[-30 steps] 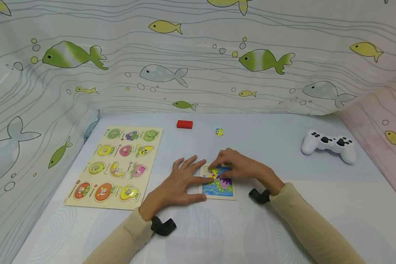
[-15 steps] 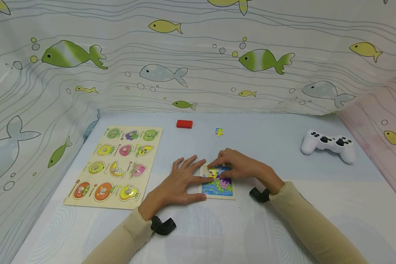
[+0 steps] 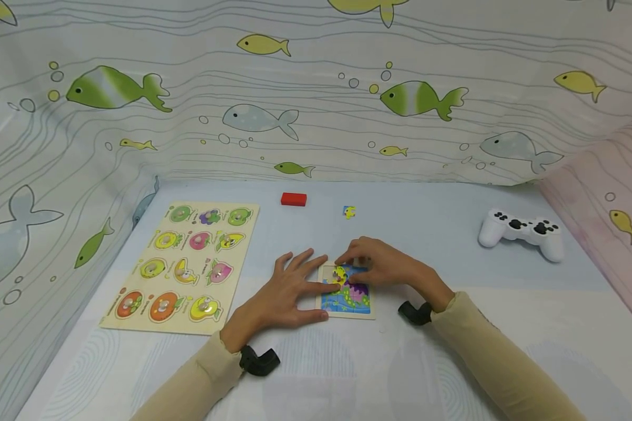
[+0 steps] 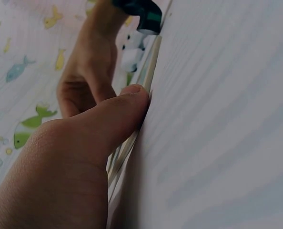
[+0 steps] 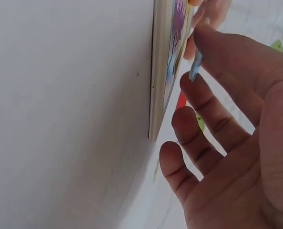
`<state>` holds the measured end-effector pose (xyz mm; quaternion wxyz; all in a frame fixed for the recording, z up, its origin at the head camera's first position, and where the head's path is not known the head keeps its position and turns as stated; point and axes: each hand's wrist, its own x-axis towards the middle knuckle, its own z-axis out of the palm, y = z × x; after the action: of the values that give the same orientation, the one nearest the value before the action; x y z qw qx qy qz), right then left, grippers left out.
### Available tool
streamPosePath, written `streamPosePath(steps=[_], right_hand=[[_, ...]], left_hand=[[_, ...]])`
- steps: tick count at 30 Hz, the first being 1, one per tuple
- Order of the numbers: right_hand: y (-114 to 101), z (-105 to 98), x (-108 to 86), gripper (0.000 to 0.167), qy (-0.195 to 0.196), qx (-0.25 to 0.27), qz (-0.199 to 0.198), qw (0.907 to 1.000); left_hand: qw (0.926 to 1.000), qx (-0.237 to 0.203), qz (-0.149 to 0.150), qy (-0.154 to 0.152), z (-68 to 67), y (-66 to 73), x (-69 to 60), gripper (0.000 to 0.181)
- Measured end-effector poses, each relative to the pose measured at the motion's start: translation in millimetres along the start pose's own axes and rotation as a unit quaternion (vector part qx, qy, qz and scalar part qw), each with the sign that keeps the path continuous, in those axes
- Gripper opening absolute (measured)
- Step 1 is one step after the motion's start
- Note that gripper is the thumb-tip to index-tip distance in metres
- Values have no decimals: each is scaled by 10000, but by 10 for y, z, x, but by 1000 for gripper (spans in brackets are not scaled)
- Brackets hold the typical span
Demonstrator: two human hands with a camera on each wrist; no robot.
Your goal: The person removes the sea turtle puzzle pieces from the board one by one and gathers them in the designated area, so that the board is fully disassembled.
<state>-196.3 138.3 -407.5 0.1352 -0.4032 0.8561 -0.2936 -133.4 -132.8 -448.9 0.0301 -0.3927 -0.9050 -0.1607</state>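
A small wooden jigsaw puzzle tray [image 3: 350, 316] lies in the middle of the table, filled largely with blue, green, purple and yellow pieces. Its upper left corner shows bare wood. My left hand [image 3: 289, 297] is spread out flat at the tray's left side, with thumb and index finger touching its edge and surface. Above the upper part of the tray, my right hand [image 3: 383, 263] pinches a jigsaw piece [image 5: 196, 66] between thumb and index finger. That piece shows as a thin bluish edge in the right wrist view; its face is hidden.
Behind the tray lies a loose yellow-and-blue jigsaw piece [image 3: 350, 211], with a red block [image 3: 294, 199] to its left. A wooden fruit knob puzzle [image 3: 242, 234] occupies the left side. A white game controller [image 3: 521, 233] rests at the right. Fish-patterned cloth walls enclose the table.
My right fingertips have shifted very slightly over the upper part of the tray, still pinching the piece. The left hand stays in place.
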Motion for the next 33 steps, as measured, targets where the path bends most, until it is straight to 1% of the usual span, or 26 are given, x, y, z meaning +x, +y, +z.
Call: streamPosePath(steps=[5,8,11,15,20,24,27,33], right_hand=[[84,-52,-22,38,230,168,-104,9995],[170,-115,-41,38,398,186,-79,9990],[277,-185,-67,37,577,157,51,9982],[390,-287,-100,37,716,97,287,9970],[492,-406,-90,38,727,78,615,9954],[587,-471,-52,38,680,-13,907,9936],[650,-508,-20,38,657,-88,1041,9924],[747,-582,37,38,665,-253,1221,9900]], left_hand=[[10000,46,-14,-4,-1,-13,-3,55],[10000,47,-39,-33,-11,-6,-1,55],[10000,21,-75,-62,-21,4,0,55],[10000,-17,-84,-36,-17,2,-3,55],[10000,-2,-85,1,-5,-5,-5,55],[9999,-51,-105,-30,-1,-6,-13,55],[9998,-108,-142,-76,6,-8,-21,55],[9999,-142,-65,25,17,-7,-18,55]])
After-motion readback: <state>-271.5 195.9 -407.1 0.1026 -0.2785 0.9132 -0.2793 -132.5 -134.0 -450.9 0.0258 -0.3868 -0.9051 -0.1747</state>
